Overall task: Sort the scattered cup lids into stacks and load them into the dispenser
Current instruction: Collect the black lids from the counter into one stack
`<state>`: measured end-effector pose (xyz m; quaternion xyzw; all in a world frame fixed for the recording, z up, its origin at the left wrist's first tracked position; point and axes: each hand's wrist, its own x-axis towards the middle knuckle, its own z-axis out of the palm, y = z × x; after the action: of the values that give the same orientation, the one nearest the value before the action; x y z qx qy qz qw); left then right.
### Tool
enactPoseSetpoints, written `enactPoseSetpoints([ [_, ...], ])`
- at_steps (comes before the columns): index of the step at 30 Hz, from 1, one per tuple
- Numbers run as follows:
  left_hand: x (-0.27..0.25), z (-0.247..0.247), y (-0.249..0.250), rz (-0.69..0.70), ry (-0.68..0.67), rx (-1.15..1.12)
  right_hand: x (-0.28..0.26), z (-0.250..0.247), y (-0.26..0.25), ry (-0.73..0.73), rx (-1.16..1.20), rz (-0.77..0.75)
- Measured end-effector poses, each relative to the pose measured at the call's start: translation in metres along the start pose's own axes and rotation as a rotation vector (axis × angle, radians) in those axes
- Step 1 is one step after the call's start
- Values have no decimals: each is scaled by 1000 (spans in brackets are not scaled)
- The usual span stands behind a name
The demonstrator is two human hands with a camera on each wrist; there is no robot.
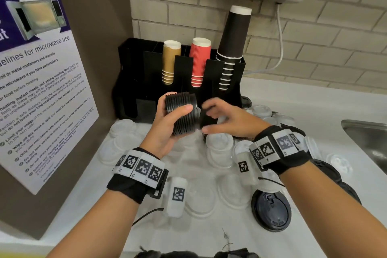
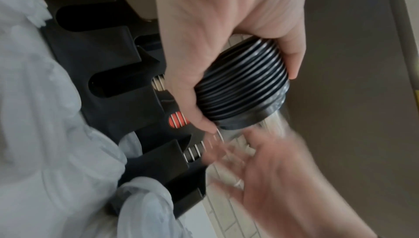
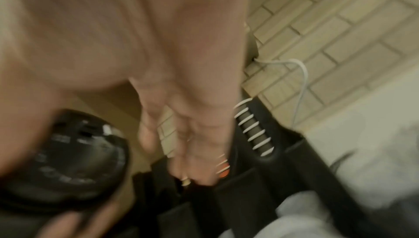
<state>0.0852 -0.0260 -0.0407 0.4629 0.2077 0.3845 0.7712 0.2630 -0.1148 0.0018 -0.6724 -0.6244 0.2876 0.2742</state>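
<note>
My left hand [image 1: 167, 123] grips a sideways stack of black cup lids [image 1: 183, 114] in the air, just in front of the black dispenser [image 1: 129, 63]. In the left wrist view the thumb and fingers of the left hand [image 2: 215, 44] wrap round the ribbed lid stack [image 2: 244, 84]. My right hand [image 1: 223, 118] hovers at the stack's right end with loose fingers and holds nothing. It is blurred in both wrist views. The stack's end face [image 3: 68, 161] shows beside the right hand [image 3: 192, 134]. Clear lids [image 1: 219, 148] and a black lid [image 1: 271, 209] lie scattered on the white counter [image 1: 209, 234].
The dispenser holds gold cups [image 1: 170, 60], red cups [image 1: 200, 60] and a tall black cup stack [image 1: 233, 44]. A microwave poster [image 1: 39, 81] hangs on the left wall. A steel sink [image 1: 366, 138] opens at the right. Brick wall and a white cable [image 1: 280, 33] lie behind.
</note>
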Motion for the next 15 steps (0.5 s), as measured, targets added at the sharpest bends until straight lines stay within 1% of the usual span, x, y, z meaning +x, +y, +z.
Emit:
enactPoseSetpoints([
  [2,2,-7,4,4,13,-15,3,2,12,-61,-475,224],
  [3,3,-10,6,5,14,-14,5,7,19,-99,-683,311],
  [4,3,-12,7,6,12,-9,7,14,24,-130,-830,355],
  [5,4,-13,8,9,9,-4,9,20,27,-156,-923,366],
  [7,4,-15,9,14,4,7,13,26,31,-179,-1001,346],
  [8,3,-16,9,14,2,14,13,25,31,-164,-1007,322],
  [10,3,-18,9,13,1,27,12,20,28,-115,-976,269],
  [11,3,-19,9,13,2,32,13,18,26,-114,-959,261],
  [13,3,-21,8,11,8,37,15,18,21,-182,-954,312],
  [15,3,-21,8,10,9,40,20,22,18,-255,-975,408],
])
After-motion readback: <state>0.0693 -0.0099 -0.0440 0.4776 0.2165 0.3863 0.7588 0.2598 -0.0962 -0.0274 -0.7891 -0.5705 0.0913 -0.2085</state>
